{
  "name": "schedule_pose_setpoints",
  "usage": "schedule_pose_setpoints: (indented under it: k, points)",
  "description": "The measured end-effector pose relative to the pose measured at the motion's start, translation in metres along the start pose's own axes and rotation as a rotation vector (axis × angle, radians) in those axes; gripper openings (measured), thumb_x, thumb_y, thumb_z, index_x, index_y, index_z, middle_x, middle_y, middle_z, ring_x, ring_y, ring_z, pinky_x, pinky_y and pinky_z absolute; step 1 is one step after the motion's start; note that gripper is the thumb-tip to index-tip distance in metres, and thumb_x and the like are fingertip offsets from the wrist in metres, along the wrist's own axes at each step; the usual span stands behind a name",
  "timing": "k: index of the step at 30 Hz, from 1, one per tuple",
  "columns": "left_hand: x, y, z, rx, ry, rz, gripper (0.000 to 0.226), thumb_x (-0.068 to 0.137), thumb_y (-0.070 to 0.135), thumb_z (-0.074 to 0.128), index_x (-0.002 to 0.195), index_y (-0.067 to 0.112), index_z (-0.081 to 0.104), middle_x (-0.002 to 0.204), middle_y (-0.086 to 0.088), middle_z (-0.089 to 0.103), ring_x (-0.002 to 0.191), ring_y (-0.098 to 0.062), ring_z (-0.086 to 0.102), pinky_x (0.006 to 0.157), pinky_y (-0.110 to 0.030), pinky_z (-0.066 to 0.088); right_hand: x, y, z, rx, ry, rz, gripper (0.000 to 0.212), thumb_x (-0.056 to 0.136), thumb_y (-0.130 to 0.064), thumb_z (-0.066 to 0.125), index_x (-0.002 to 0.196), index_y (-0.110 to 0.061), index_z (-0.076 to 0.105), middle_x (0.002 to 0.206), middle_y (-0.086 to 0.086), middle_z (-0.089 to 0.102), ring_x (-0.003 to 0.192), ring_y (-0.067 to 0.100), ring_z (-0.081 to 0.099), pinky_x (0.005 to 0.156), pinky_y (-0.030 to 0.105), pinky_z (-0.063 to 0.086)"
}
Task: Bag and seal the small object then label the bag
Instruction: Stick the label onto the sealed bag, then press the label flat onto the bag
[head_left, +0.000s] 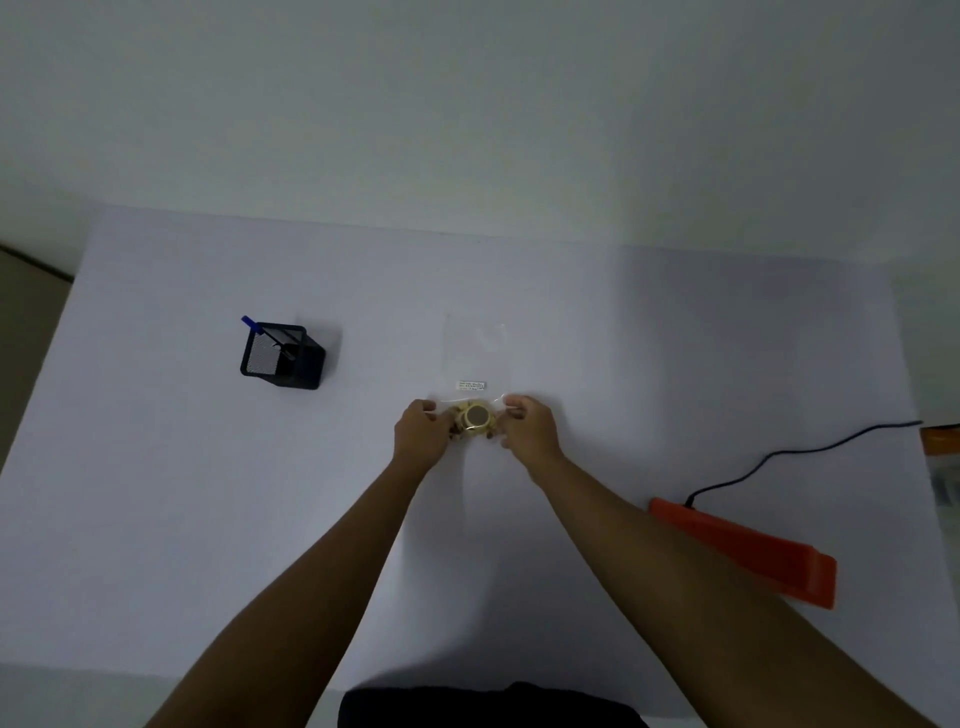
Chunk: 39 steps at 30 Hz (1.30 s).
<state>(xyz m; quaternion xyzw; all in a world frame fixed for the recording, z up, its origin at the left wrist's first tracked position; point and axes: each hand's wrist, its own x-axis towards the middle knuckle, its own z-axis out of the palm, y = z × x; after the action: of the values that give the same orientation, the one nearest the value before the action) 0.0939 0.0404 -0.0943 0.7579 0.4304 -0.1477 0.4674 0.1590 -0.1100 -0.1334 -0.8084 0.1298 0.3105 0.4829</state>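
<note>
A clear plastic bag lies flat on the white table, with a small white label near its near end. A small round gold object with a grey face sits at the bag's near opening. My left hand pinches the bag's left corner, beside the object. My right hand pinches the bag's right corner on the other side. Whether the object is inside the bag mouth is unclear.
A black mesh pen holder with a blue pen stands at the left. An orange heat sealer with a black cord lies at the right. More items sit at the far right edge.
</note>
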Motion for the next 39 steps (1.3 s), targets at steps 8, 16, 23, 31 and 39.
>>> schedule_pose_setpoints:
  k: [8, 16, 23, 31, 39]
  points:
    - [-0.011, -0.004, -0.001, -0.052, 0.021, -0.010, 0.053, 0.090, 0.035, 0.064, 0.133, 0.009, 0.047, 0.125, -0.011, 0.061, 0.110, -0.025, 0.059, 0.085, -0.027, 0.041, -0.018, 0.023, 0.002, 0.094, 0.016, 0.013, 0.035, 0.084, -0.015, 0.059, 0.119, -0.015, 0.060, 0.105, 0.014, 0.067, 0.089, 0.031, 0.066, 0.074, 0.041, 0.054]
    - [-0.069, -0.005, -0.003, 0.056, 0.004, 0.222, 0.036, 0.094, 0.028, 0.060, 0.124, 0.009, 0.055, 0.119, -0.009, 0.066, 0.104, -0.023, 0.063, 0.084, -0.027, 0.046, -0.094, 0.034, -0.021, 0.175, 0.032, -0.055, 0.024, 0.094, -0.013, 0.062, 0.117, -0.013, 0.061, 0.100, 0.011, 0.066, 0.076, 0.020, 0.063, 0.059, 0.027, 0.048]
    - [-0.138, -0.003, 0.014, 0.100, -0.137, 0.470, 0.038, 0.094, 0.032, 0.061, 0.125, 0.011, 0.055, 0.120, -0.006, 0.065, 0.102, -0.019, 0.062, 0.090, -0.032, 0.051, -0.179, 0.059, -0.069, 0.283, 0.156, -0.044, 0.018, 0.094, -0.012, 0.061, 0.112, -0.013, 0.063, 0.096, 0.006, 0.065, 0.071, 0.015, 0.064, 0.055, 0.026, 0.048]
    - [-0.191, 0.004, 0.058, 0.238, -0.435, 0.663, 0.048, 0.094, 0.038, 0.060, 0.135, 0.016, 0.048, 0.131, -0.004, 0.057, 0.105, -0.014, 0.057, 0.084, -0.024, 0.044, -0.247, 0.128, -0.132, 0.363, 0.377, 0.084, 0.018, 0.094, -0.012, 0.059, 0.112, -0.012, 0.062, 0.095, 0.012, 0.067, 0.073, 0.017, 0.064, 0.055, 0.025, 0.050]
    - [-0.234, 0.044, 0.134, 0.223, -0.656, 0.813, 0.043, 0.098, 0.021, 0.056, 0.137, 0.028, 0.038, 0.137, 0.025, 0.041, 0.114, 0.009, 0.046, 0.098, -0.002, 0.035, -0.226, 0.196, -0.226, 0.481, 0.518, 0.244, 0.038, 0.088, -0.002, 0.064, 0.121, -0.015, 0.053, 0.111, 0.015, 0.062, 0.079, 0.022, 0.060, 0.065, 0.035, 0.053]
